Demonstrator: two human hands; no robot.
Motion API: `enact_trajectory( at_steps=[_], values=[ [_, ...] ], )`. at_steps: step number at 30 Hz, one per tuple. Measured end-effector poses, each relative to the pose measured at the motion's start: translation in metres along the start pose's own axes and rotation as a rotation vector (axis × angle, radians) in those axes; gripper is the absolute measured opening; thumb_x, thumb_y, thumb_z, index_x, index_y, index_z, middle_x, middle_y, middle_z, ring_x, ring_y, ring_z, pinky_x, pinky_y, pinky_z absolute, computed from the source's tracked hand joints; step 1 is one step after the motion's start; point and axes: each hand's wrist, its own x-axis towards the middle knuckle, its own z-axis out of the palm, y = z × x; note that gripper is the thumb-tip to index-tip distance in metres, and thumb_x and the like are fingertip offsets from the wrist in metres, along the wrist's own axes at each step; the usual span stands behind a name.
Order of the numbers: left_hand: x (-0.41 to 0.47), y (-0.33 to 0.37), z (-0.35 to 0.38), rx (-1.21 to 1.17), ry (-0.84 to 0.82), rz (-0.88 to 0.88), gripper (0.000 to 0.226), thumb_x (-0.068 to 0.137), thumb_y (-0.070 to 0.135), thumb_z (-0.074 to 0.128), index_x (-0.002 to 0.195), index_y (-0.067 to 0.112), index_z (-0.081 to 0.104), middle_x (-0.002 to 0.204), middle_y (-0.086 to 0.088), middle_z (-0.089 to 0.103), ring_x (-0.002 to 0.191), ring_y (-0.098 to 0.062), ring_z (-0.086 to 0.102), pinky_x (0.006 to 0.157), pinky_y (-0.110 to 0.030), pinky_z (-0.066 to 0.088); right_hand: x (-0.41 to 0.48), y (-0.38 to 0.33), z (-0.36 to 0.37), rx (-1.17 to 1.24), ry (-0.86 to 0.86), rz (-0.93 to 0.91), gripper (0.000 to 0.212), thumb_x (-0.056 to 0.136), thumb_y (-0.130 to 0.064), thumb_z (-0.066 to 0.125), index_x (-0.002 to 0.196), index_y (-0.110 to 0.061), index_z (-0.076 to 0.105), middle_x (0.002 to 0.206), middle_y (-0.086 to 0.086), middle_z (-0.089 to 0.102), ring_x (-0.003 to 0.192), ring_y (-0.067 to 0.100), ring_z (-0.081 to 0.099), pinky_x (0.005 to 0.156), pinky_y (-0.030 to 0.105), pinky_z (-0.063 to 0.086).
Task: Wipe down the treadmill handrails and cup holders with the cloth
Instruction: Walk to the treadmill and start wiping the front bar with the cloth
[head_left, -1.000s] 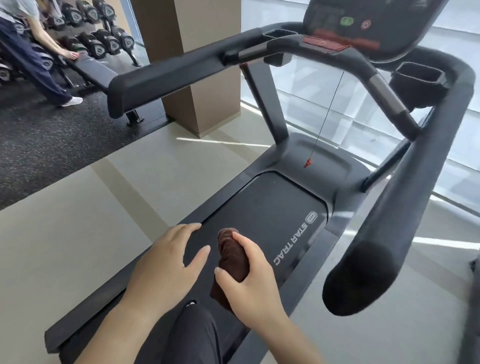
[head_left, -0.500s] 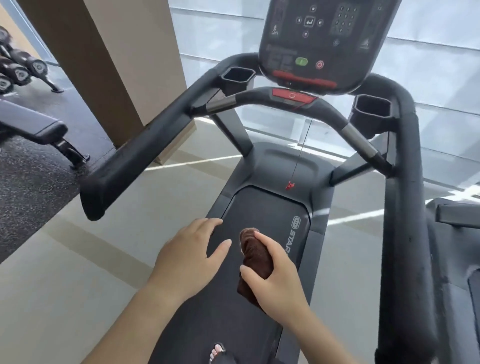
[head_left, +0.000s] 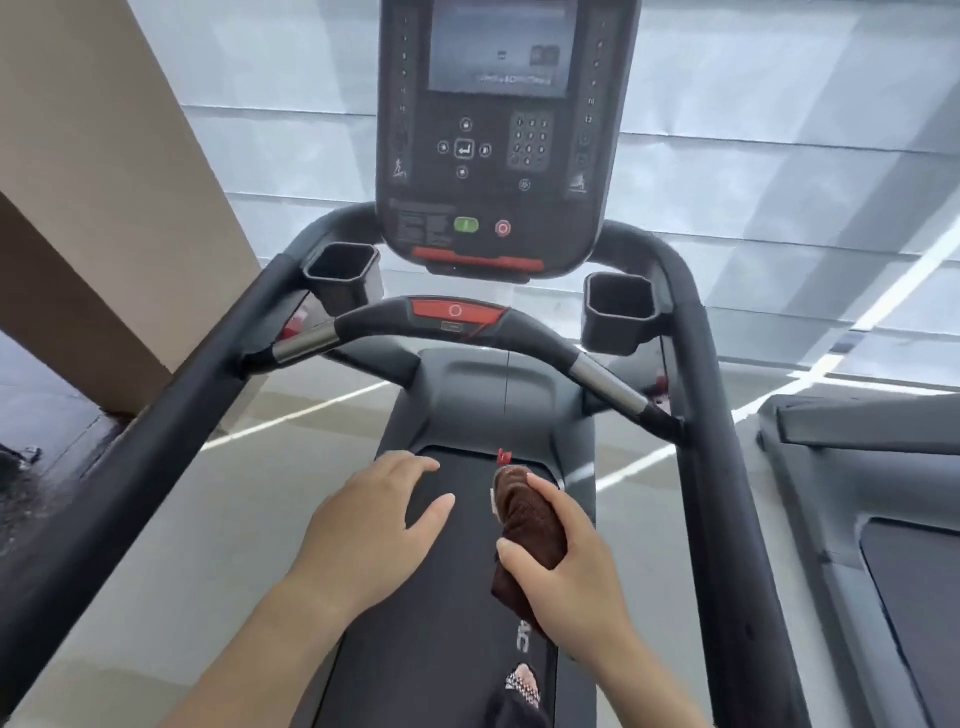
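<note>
- A dark brown cloth (head_left: 527, 525), bunched into a roll, sits in the right hand (head_left: 569, 561) above the treadmill belt (head_left: 441, 623), its top end poking up past the fingers and its lower end hanging below the palm.
- The right hand wraps the cloth from the side, thumb (head_left: 519, 553) pressed across the front and the fingers curled around the back; the forearm angles up from the lower right.
- The left hand (head_left: 363, 530) hovers palm down just beside it, empty, fingers loosely together and slightly bent, thumb spread out toward the cloth but not touching it.
- Neither hand touches a handrail: the left handrail (head_left: 156, 452) and right handrail (head_left: 727, 467) run along either side, well apart from the hands.
- Ahead, a curved crossbar (head_left: 519, 332) with a red panel joins the rails.
- The left cup holder (head_left: 343, 270) and right cup holder (head_left: 618, 306) flank the console (head_left: 493, 156), which carries a green button (head_left: 466, 225) and a red button (head_left: 503, 227).
- A red clip (head_left: 504, 457) on a thin cord dangles just above the cloth.
- A tan pillar (head_left: 104, 182) stands at left; a second machine (head_left: 857, 467) sits at right.
</note>
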Motion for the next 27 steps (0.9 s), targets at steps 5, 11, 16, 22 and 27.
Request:
enact_trajectory(
  at_steps=[5, 11, 16, 22, 27],
  values=[
    [0.086, 0.03, -0.008, 0.071, -0.013, 0.041, 0.039, 0.09, 0.049, 0.043, 0.126, 0.036, 0.046, 0.132, 0.021, 0.046, 0.122, -0.004, 0.043, 0.091, -0.024, 0.038, 0.079, -0.009, -0.029, 0.04, 0.044, -0.036, 0.057, 0.077, -0.02, 0.069, 0.126, -0.041, 0.047, 0.12, -0.03, 0.051, 0.108, -0.01, 0.048, 0.079, -0.001, 0.035],
    [0.154, 0.036, -0.016, 0.058, 0.039, 0.053, 0.038, 0.088, 0.047, 0.047, 0.123, 0.034, 0.05, 0.126, 0.019, 0.052, 0.117, -0.005, 0.047, 0.092, -0.026, 0.041, 0.143, -0.02, -0.036, 0.068, 0.075, -0.055, 0.058, 0.074, -0.025, 0.07, 0.125, -0.042, 0.048, 0.121, -0.027, 0.054, 0.111, -0.008, 0.049, 0.092, 0.014, 0.04],
    [0.187, 0.023, -0.018, 0.055, 0.025, 0.062, 0.039, 0.089, 0.047, 0.047, 0.125, 0.034, 0.048, 0.13, 0.02, 0.049, 0.12, -0.003, 0.045, 0.091, -0.023, 0.04, 0.177, -0.037, -0.034, 0.058, 0.078, -0.104, 0.058, 0.076, -0.019, 0.07, 0.126, -0.039, 0.048, 0.124, -0.027, 0.052, 0.115, -0.009, 0.045, 0.09, 0.005, 0.036],
    [0.238, 0.001, -0.026, -0.002, 0.035, 0.13, 0.038, 0.088, 0.046, 0.048, 0.123, 0.032, 0.05, 0.127, 0.017, 0.052, 0.118, -0.006, 0.047, 0.097, -0.03, 0.043, 0.214, -0.057, -0.027, -0.014, 0.188, -0.214, 0.06, 0.073, -0.024, 0.067, 0.129, -0.033, 0.047, 0.13, -0.019, 0.05, 0.122, 0.001, 0.045, 0.101, 0.023, 0.038],
    [0.273, -0.029, -0.027, -0.015, 0.014, 0.175, 0.036, 0.088, 0.044, 0.049, 0.122, 0.031, 0.05, 0.125, 0.015, 0.053, 0.114, -0.008, 0.049, 0.092, -0.029, 0.045, 0.248, -0.052, 0.001, -0.301, 0.257, -0.273, 0.064, 0.074, -0.029, 0.064, 0.135, -0.025, 0.043, 0.141, -0.015, 0.039, 0.132, 0.003, 0.033, 0.109, 0.023, 0.027]
  ],
)
